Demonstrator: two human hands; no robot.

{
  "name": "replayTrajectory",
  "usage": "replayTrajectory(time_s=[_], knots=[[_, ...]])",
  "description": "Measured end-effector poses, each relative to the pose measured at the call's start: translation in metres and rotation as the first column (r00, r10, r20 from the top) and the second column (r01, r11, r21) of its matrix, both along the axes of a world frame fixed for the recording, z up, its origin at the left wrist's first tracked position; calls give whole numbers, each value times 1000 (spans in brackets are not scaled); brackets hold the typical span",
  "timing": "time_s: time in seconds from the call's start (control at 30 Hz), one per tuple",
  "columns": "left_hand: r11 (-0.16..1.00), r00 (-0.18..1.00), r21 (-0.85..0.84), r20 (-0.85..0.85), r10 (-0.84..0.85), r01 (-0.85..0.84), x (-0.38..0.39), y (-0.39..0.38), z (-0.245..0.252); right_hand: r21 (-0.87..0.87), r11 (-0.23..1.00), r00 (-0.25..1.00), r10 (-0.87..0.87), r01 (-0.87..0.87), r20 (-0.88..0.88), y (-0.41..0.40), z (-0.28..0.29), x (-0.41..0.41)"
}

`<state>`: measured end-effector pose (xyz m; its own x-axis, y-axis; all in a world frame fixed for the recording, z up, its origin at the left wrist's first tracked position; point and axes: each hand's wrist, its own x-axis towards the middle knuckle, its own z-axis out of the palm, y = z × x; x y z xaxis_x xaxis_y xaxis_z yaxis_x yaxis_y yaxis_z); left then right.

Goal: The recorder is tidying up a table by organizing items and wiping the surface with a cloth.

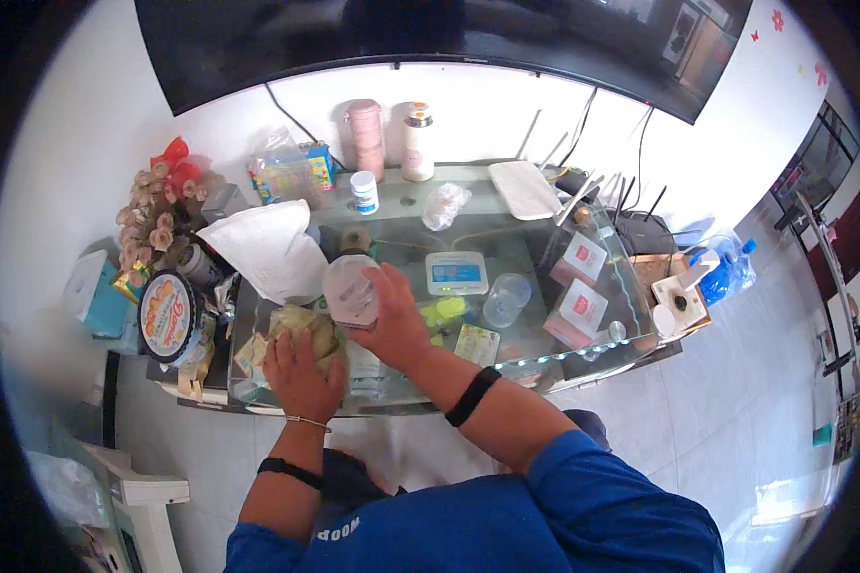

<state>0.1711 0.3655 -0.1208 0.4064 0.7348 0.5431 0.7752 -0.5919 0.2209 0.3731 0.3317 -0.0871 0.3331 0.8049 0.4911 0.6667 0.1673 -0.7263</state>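
My right hand grips a translucent plastic tub by its right side, raised above the glass-topped cabinet. Fingers curled over it, my left hand holds a yellowish crumpled bundle, apparently a plastic bag; its contents cannot be made out. A white pouch lies just behind the bundle. Small printed packets are to the left of my left hand. Right of the tub lie a yellow-green object, a printed card or packet and a clear plastic cup.
A large round tub and dried flowers crowd the left end. Behind stand a pink bottle, a white flask and a white pill bottle. Two pink-and-white boxes and a wooden tray occupy the right. A television hangs above.
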Motion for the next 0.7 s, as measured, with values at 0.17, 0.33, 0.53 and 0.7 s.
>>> replayTrajectory(time_s=[0.17,0.33,0.53,0.7], knots=[[999,1000,40,-16,13,-12,0,-2,-5,119,993,999,-21,25,-32,-10,8,14],[999,1000,39,11,-28,28,-1,-1,-3,149,986,997,-68,72,-27,-52,25,67],[995,998,89,-40,39,-35,1,-3,-9,76,989,987,-133,126,85,-74,7,104],[995,996,91,-68,52,-46,2,-4,-10,115,989,994,-101,95,44,-75,-4,115]])
